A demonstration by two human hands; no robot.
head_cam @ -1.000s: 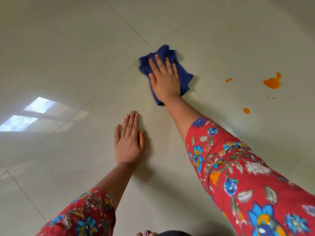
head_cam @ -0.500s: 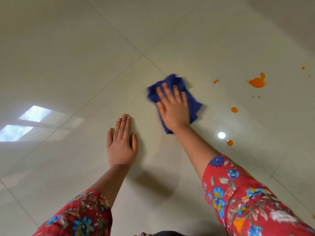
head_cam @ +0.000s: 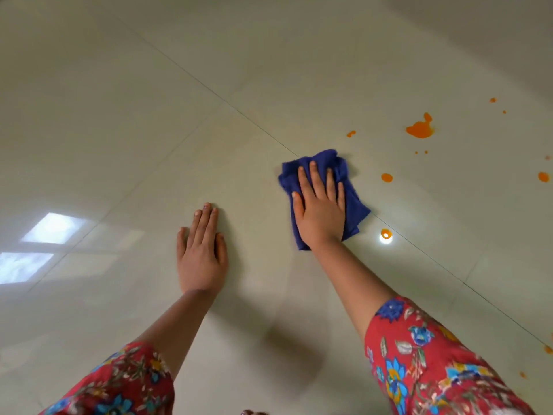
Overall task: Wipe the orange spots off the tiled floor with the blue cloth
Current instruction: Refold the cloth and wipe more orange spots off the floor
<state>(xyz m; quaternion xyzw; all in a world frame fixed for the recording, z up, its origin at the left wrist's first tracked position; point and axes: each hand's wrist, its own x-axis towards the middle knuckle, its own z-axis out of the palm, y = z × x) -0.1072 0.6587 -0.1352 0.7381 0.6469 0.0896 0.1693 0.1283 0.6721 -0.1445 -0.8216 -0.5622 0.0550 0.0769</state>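
Several orange spots mark a glossy pale tiled floor (head_cam: pixel 119 115), seen from above by a person leaning over it on both arms, in red flowered sleeves (head_cam: pixel 434 354). Thin grout lines cross the tiles, and bright window reflections show at the left. The left hand (head_cam: pixel 201 259) lies flat and empty on the bare tile, fingers together, propping the body. The right hand (head_cam: pixel 321 211) presses palm-down, fingers spread, on the cloth (head_cam: pixel 353 205), not gripping it but pinning it to the floor. That blue cloth is bunched and folded, lying across a grout line near the middle of the view. It looks soft, light and limp, likely to crumple or slide easily on the shiny tile, so a flat, spread palm over its middle probably controls it best. To its right sit the spots: the big splash (head_cam: pixel 420 129) well apart, a round drop (head_cam: pixel 387 177) nearer, another drop (head_cam: pixel 386 234) just beside the cloth's lower corner, and small specks (head_cam: pixel 350 133) farther up.
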